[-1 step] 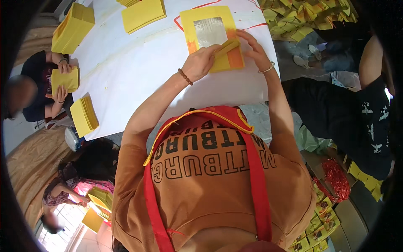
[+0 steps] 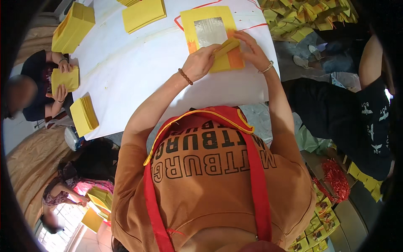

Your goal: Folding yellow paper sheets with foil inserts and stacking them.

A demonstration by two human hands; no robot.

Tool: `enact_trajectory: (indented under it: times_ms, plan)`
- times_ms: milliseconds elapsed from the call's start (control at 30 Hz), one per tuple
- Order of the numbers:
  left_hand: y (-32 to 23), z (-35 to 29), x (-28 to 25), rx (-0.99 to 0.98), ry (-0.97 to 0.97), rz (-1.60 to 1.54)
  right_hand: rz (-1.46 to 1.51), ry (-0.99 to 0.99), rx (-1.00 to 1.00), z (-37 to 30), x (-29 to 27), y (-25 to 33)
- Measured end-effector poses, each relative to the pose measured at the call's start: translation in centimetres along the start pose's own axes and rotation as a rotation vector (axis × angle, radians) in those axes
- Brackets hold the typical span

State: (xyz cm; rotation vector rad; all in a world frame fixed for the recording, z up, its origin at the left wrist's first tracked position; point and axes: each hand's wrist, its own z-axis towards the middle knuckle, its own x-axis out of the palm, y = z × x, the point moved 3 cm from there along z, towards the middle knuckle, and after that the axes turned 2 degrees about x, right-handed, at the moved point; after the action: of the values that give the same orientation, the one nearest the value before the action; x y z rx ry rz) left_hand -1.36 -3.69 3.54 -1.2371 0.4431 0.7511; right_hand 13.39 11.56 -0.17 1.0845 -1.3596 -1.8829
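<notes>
A stack of yellow joss paper (image 2: pixel 184 26) with a silver rectangle and orange patches lies on the white table in front of me. My left hand (image 2: pixel 199 63) is closed on the near edge of the top sheet, which is folded up into a narrow yellow strip (image 2: pixel 227 47). At the strip's right end is my right hand (image 2: pixel 255 52), its fingers apart and curved over the stack's right side. Those fingertips are at or close to the fold; whether they press on it I cannot tell.
Yellow paper stacks stand on the white table (image 2: pixel 138 80): a tall one (image 2: pixel 73 29), a flat one (image 2: pixel 145 17) and one at the left edge (image 2: pixel 84 115). Red string (image 2: pixel 256 26) lies beyond my work. A co-worker's hands (image 2: pixel 62 90) hold yellow paper at left. Folded yellow pieces (image 2: pixel 310 17) are heaped far right.
My right hand's fingers have shifted slightly left and inward at the strip's end. My left hand stays in the same place on the paper.
</notes>
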Motion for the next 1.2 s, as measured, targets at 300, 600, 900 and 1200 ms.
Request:
enact_trajectory:
  times_ms: [300,600,900,1200]
  plan:
    - [2.7,-1.5,-2.2,-0.26,-0.036,-0.313,-0.007,0.014,0.052,0.7,0.9,-1.9]
    - [3.6,-2.4,-3.4,-0.095,-0.179,0.253,0.239,0.014,0.149,0.5,0.4,-2.6]
    - [2.4,-2.0,-4.1,-0.141,-0.147,0.299,0.48,-0.088,0.37,0.8,0.7,-2.8]
    - [4.3,-3.1,-6.1,0.136,-0.366,0.08,-0.267,-0.145,-0.13,3.4,1.3,4.4]
